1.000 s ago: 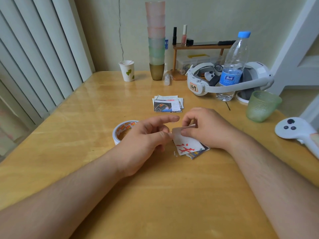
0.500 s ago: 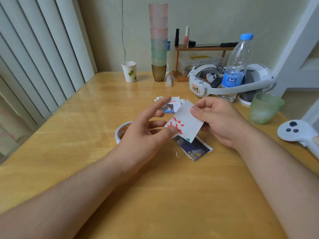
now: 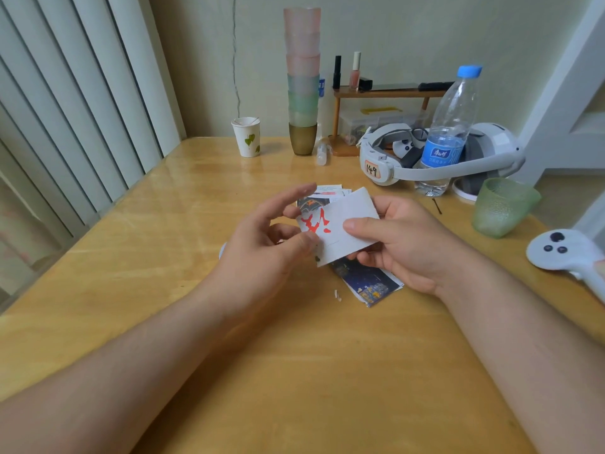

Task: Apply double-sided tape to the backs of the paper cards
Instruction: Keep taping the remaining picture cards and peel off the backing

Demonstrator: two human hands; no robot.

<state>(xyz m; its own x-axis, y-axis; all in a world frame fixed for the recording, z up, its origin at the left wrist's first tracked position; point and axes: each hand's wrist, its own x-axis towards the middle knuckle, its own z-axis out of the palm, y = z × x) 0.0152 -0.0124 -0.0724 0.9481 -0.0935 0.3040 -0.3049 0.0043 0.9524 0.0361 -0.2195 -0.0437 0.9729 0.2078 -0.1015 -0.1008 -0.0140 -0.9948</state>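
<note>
The right hand (image 3: 402,244) holds a white card (image 3: 347,224) above the middle of the desk (image 3: 163,257), thumb on top. The left hand (image 3: 265,253) pinches the card's lower left corner, other fingers spread.

I am holding a thin, matt white paper card (image 3: 347,226) with red print at the centre of the frame, above a glossy wooden table (image 3: 294,371) that is reflecting light. At the upper right a clear, smooth plastic water bottle (image 3: 448,132) is standing by a matt white plastic headset (image 3: 435,158). A textured green cup (image 3: 501,206) is showing at the right edge.
</note>
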